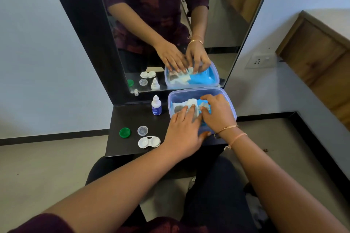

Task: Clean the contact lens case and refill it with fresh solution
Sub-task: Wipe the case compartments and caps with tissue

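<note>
The white contact lens case (pixel 149 142) lies open and uncapped on the black shelf (pixel 121 147). Its green cap (pixel 124 132) and clear cap (pixel 142 130) lie just behind it. A small white solution bottle (pixel 156 105) with a blue label stands upright by the mirror. Both hands are inside the translucent blue box (pixel 232 111). My left hand (pixel 182 134) presses straight fingers on white packets (pixel 187 105) in the box. My right hand (pixel 217 113) has its fingers curled on a small clear packet (pixel 205 107) over blue material.
A black-framed mirror (pixel 161 24) stands behind the shelf and repeats the hands and objects. White walls flank it, with a wall socket (pixel 262 60) and wooden furniture (pixel 318 66) to the right. My knees are below the shelf.
</note>
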